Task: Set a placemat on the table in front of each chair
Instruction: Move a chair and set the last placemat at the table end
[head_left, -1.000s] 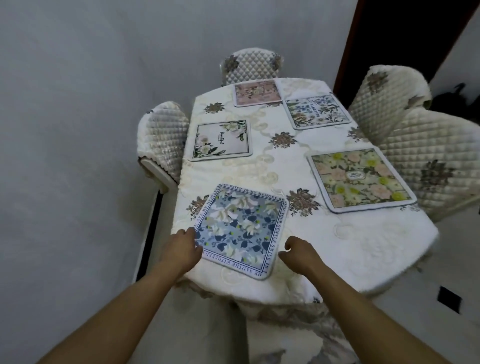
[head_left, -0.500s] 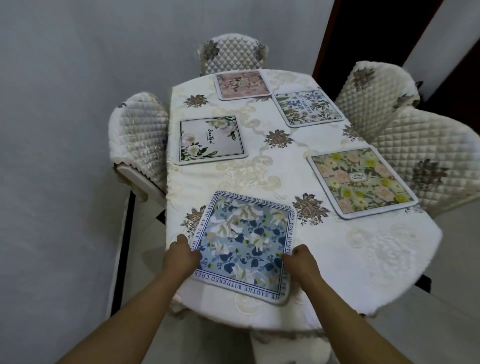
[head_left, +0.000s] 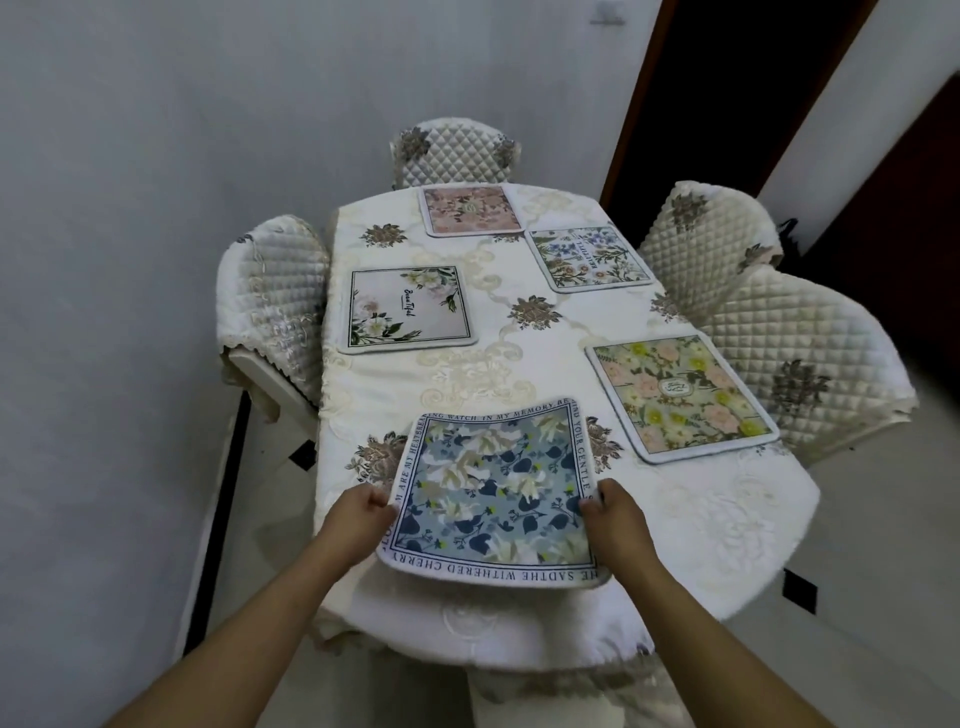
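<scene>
While both hands pinch it, blue floral placemat (head_left: 493, 493), lettered border, edges curling.

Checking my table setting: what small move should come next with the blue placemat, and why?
Probably lower the blue placemat flat and let go. Both the left hand and right hand pinch its side edges, its near edge looks raised, and the other four mats already lie flat.
</scene>
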